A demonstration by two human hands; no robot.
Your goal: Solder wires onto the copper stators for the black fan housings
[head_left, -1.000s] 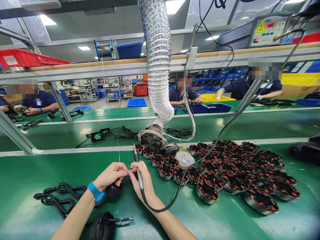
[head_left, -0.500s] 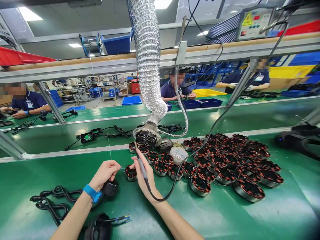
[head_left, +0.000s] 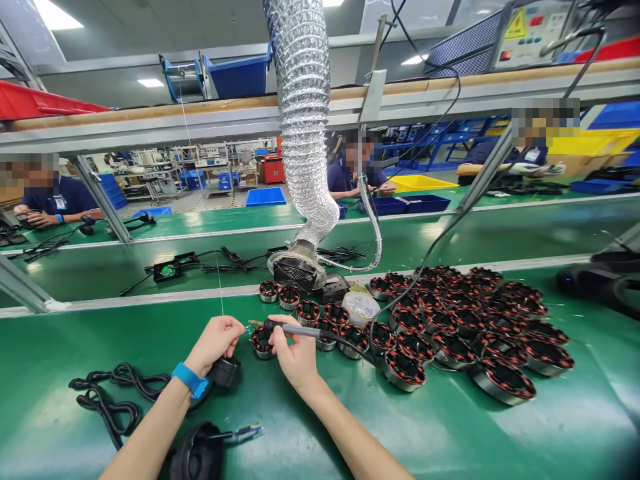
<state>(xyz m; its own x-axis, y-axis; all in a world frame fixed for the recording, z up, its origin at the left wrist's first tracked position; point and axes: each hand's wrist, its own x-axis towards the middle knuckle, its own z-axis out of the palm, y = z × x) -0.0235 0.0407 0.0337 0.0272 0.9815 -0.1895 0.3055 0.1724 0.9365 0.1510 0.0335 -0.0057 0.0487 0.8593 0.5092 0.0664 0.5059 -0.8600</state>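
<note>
My left hand (head_left: 214, 343), with a blue wristband, is closed in a pinch on thin solder wire (head_left: 220, 283) that hangs down from above. Short thin wire ends (head_left: 245, 331) show just past its fingertips; whether it grips them too I cannot tell. Under that hand sits a black round housing (head_left: 226, 373). My right hand (head_left: 299, 357) is closed around a soldering iron (head_left: 307, 331), held nearly level, its tip pointing left close to the wire ends. Between my hands, a motor stator (head_left: 261, 343) with red-and-black windings rests on the green bench.
Many more stators (head_left: 453, 350) cover the right side. A fume duct (head_left: 305, 133) ends at a fan (head_left: 295, 272) ahead. A clear round container (head_left: 361, 310) stands among the stators. Black cable (head_left: 107, 400) and another housing (head_left: 197, 450) lie at left. Co-workers sit opposite.
My right hand has swung the soldering iron from steep, tip near the fan, down to nearly level, tip beside my left fingertips. My left hand keeps its pinch.
</note>
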